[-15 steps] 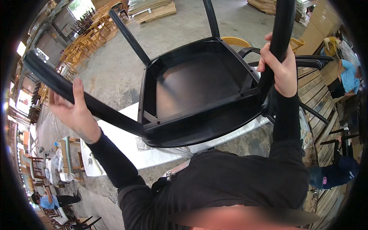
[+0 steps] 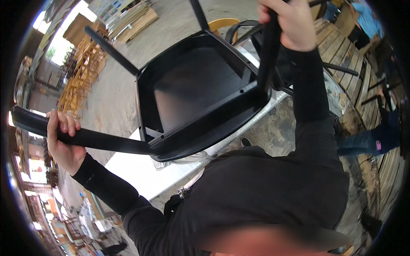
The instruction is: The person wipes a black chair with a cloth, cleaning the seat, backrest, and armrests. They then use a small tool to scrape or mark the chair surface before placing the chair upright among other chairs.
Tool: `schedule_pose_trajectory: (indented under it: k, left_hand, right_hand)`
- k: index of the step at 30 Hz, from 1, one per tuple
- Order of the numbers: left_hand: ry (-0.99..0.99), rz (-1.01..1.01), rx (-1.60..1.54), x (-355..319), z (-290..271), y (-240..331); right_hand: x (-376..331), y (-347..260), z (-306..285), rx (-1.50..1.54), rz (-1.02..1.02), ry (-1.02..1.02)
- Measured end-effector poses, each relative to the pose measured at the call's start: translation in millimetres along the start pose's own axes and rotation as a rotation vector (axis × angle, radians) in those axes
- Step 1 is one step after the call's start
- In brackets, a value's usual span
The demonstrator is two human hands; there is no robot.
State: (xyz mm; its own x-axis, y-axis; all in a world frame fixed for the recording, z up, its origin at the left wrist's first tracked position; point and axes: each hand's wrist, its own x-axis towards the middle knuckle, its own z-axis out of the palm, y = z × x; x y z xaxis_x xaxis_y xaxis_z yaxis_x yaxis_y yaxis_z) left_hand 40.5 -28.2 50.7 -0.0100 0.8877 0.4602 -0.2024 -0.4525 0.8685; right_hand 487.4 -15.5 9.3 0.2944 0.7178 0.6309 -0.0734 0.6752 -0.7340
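Observation:
A black chair (image 2: 196,81) is upside down before me, its hollow seat underside facing up and its legs pointing upward and outward. My left hand (image 2: 66,145) is closed round the near left leg, partway along it. High on the near right leg, my right hand (image 2: 294,23) has its fingers wrapped round the black wood. The two far legs stand free of my hands. Below the seat lies a white-covered table (image 2: 124,173), partly hidden by the chair; whether the chair rests on it, I cannot tell.
Another black chair piece (image 2: 284,72) is close by on the right. Wooden pallets (image 2: 337,45) lie beyond it, with a person in a light blue shirt (image 2: 367,19) and another in jeans (image 2: 358,146). Yellow wooden chairs (image 2: 81,79) and stacked boards (image 2: 132,25) are at the far left.
My left hand has gone from loosely spread beside the leg to gripping it. The view has turned, and the chair now appears further left and tilted.

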Motion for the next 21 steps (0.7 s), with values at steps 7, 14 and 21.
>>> schedule_pose_trajectory:
  k: [7,14,21]
  left_hand:
    - [0.085,0.052,0.071,4.1,38.5,-12.1]
    - [0.139,0.160,0.088,-74.6,64.5,-77.4]
    - [0.202,0.143,0.119,-187.9,69.7,-103.7]
  right_hand:
    - [39.5,30.3,-34.1,-0.048,-0.060,-0.049]
    - [-33.1,67.1,-72.2,-0.149,-0.129,-0.009]
    - [-149.1,44.8,-92.9,-0.114,0.100,0.147]
